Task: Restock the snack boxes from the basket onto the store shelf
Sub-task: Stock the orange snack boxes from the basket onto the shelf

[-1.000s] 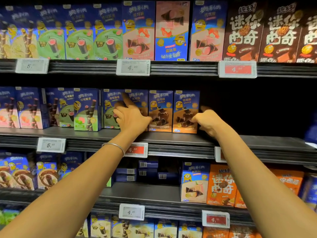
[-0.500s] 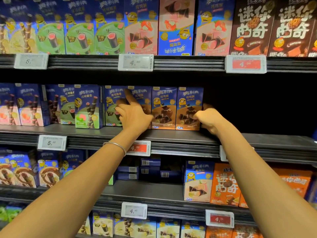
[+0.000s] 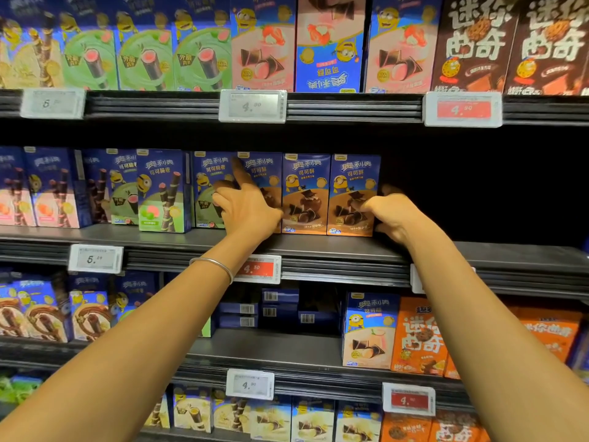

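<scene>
Thin silver bangle (image 3: 213, 266) on the left wrist (image 3: 237, 250).

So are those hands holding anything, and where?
The right hand pinches the rightmost chocolate snack box by its right edge. The left hand rests on the leftmost chocolate box; grip unclear.

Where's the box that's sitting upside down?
Head view, top shelf, right of centre: the upside-down box stands between two upright strawberry boxes, just above and right of the white 4.90 price tag.

We see blue-and-brown chocolate snack boxes (image 3: 353, 194) on a dark grey shelf (image 3: 318, 247). Left of them are blue-and-green boxes (image 3: 164, 191), and below them a red price tag (image 3: 257, 268) and orange boxes (image 3: 417, 336).
</scene>
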The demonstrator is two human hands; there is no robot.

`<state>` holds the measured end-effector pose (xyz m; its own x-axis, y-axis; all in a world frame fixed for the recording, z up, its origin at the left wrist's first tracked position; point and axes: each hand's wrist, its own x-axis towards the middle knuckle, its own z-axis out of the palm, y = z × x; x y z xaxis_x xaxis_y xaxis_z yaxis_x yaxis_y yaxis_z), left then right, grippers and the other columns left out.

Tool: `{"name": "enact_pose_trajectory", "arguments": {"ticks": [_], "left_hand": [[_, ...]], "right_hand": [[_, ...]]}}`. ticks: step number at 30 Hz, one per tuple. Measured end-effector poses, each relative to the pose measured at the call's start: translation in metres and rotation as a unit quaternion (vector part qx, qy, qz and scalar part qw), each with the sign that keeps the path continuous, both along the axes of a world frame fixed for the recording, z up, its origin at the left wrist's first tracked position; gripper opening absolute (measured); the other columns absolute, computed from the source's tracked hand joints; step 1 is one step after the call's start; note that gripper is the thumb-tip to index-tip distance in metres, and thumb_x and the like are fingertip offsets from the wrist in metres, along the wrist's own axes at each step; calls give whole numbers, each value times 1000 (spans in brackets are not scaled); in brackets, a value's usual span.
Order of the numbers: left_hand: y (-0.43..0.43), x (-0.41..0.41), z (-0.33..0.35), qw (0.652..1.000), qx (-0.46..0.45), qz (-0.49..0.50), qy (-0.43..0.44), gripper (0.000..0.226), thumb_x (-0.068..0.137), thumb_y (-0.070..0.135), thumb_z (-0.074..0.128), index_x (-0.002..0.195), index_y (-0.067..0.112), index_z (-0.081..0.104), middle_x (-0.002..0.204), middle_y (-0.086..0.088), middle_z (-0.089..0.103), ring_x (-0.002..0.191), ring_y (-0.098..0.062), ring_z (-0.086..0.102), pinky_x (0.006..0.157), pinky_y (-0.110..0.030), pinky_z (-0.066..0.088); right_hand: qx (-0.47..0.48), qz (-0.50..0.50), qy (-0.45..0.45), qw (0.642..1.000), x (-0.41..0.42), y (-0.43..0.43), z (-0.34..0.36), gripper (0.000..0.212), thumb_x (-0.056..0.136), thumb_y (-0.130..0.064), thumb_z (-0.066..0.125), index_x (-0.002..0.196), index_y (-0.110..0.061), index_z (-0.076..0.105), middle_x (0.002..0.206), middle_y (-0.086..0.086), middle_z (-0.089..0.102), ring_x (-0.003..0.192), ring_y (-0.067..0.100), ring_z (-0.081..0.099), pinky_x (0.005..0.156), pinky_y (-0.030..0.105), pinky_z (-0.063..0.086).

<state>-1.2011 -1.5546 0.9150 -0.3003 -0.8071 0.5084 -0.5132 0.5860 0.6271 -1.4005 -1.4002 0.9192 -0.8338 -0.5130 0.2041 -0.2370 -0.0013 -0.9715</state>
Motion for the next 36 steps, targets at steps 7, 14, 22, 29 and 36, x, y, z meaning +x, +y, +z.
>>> {"name": "enact_pose_trajectory", "arguments": {"ticks": [7,14,22,29,36], "left_hand": [[3,15,7,995,59,-46,69,111,79,51,85,154,6,18,162,-32,5,152,-48,7,118,-56,30],[-1,39,6,909,207,-164,322,85,96,49,66,159,12,23,161,-12,36,143,-32,43,114,-49,44],[22,96,4,864,237,-226,383,24,105,52,49,107,31,60,108,3,63,100,-11,61,102,-36,46],[70,168,-144,800,174,-253,515,17,104,35,52,110,22,63,98,-5,71,90,-23,72,66,-28,52],[134,225,-417,842,485,-93,215,25,110,14,49,107,-6,63,88,-9,69,74,-13,67,58,-14,49]], "right_hand": [[-68,-2,-50,996,9,9,1,21,77,-16,77,95,-19,68,70,-8,76,83,14,69,63,31,44],[-112,8,-68,991,35,22,4,68,60,-37,78,123,-19,63,96,-1,79,93,17,74,84,43,54],[-154,-42,26,987,102,59,-9,50,85,-37,72,131,-23,58,119,-6,68,95,0,68,78,27,50],[-253,-3,-17,967,211,90,-132,16,95,-19,60,110,-18,64,95,7,76,93,26,74,77,31,57],[72,-51,-207,974,287,121,-377,15,99,-4,56,102,-11,68,81,-6,76,78,14,71,66,29,55]]}}
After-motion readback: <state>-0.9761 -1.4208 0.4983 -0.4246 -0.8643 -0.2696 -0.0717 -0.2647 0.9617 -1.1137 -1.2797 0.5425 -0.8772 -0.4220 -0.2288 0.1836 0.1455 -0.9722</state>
